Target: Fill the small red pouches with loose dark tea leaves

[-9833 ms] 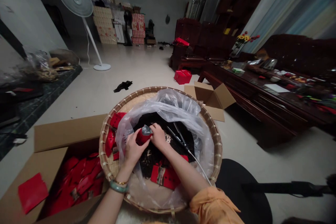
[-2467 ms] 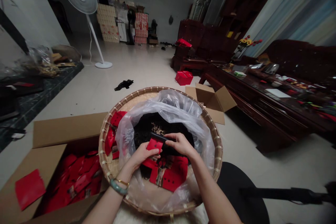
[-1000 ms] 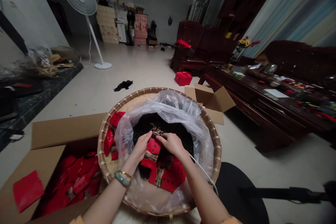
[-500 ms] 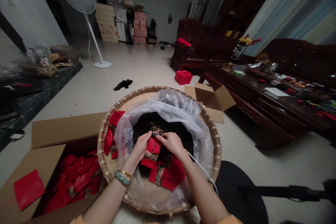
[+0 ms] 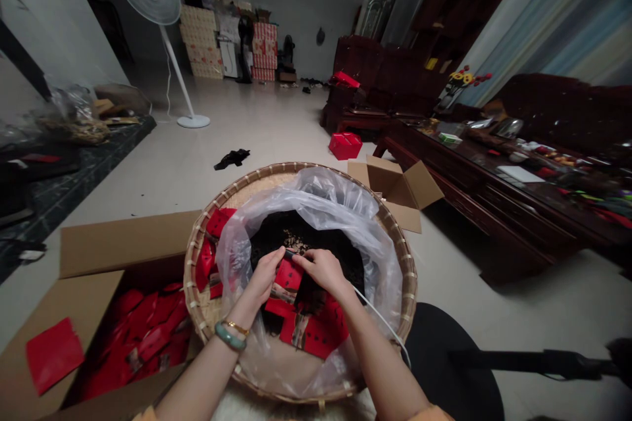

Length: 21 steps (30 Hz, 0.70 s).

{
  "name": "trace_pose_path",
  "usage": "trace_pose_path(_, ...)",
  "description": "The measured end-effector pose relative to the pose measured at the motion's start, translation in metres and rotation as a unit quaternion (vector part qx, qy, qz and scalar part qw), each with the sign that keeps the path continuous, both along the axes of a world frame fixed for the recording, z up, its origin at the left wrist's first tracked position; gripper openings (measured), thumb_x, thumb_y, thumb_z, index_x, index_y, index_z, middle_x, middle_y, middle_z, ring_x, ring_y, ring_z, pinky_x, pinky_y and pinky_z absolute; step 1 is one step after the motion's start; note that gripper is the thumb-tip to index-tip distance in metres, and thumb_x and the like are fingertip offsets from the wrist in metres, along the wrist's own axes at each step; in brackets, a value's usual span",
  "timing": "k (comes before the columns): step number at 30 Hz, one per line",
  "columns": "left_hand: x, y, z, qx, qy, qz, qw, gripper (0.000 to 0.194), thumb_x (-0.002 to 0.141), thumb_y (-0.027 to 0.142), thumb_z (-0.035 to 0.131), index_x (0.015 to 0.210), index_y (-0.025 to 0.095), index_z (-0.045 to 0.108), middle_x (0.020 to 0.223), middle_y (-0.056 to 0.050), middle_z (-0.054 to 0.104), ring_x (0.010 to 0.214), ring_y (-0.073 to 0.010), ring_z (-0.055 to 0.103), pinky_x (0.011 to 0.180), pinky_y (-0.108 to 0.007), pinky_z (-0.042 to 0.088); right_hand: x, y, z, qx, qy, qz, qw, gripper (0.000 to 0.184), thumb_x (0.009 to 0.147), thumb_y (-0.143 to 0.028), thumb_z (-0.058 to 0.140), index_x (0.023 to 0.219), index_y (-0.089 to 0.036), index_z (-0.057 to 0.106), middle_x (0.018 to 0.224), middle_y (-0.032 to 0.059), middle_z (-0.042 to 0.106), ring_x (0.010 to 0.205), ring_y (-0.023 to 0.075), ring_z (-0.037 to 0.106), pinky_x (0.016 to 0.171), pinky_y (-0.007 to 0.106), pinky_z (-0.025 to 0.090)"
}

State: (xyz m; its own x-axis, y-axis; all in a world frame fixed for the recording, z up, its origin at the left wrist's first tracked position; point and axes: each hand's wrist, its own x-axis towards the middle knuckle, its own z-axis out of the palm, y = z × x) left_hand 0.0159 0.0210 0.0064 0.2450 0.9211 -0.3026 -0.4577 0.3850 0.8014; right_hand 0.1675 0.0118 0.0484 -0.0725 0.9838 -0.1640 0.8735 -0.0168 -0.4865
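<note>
Head cam's got both hands over the basket. Left hand is pinched on the red packet by its top corner, right at the end of the black tool. Right hand is closed round that tool, which lies across the packet's top. More packets sit toward the basket's near edge, inside the plastic.
</note>
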Motion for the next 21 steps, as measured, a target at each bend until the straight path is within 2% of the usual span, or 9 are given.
trace_pose_path(9,-0.001,0.001,-0.007,0.001,0.005,-0.005,1.0,0.035,0.073,0.041,0.067,0.093,0.013,0.066,0.077,-0.006,0.072,0.064,-0.0148,0.066,0.059,-0.023,0.052,0.001,0.0,-0.003,0.005,-0.005,0.0,1.0,0.045,0.084,-0.06,0.043,0.088,-0.026,0.072,0.085,0.0044,0.072,0.08,0.0192,0.065,0.058,0.023,0.033)
trace_pose_path(15,-0.001,-0.001,-0.002,-0.013,0.002,-0.015,1.0,0.036,0.072,0.041,0.067,0.095,0.013,0.065,0.08,-0.007,0.072,0.067,-0.0166,0.067,0.063,-0.027,0.054,0.0,-0.002,-0.002,-0.004,0.02,-0.005,1.0,0.043,0.084,-0.058,0.043,0.093,-0.026,0.071,0.091,0.0043,0.072,0.085,0.0192,0.064,0.062,0.022,0.036)
trace_pose_path(19,-0.003,-0.004,0.004,-0.006,0.006,-0.052,0.999,0.036,0.066,0.033,0.074,0.092,0.013,0.063,0.078,-0.005,0.071,0.06,-0.0132,0.065,0.058,-0.023,0.052,0.002,-0.001,-0.008,-0.005,0.048,-0.006,0.999,0.047,0.084,-0.059,0.043,0.092,-0.022,0.07,0.089,0.0059,0.072,0.083,0.0196,0.064,0.062,0.023,0.036)
trace_pose_path(21,-0.004,-0.005,0.005,-0.001,0.027,-0.082,0.996,0.044,0.059,0.026,0.079,0.097,0.012,0.062,0.078,-0.006,0.071,0.058,-0.013,0.065,0.056,-0.022,0.051,0.005,0.0,-0.012,0.002,0.082,-0.01,0.997,0.048,0.085,-0.059,0.041,0.092,-0.02,0.07,0.088,0.0059,0.071,0.08,0.0186,0.064,0.061,0.023,0.037)
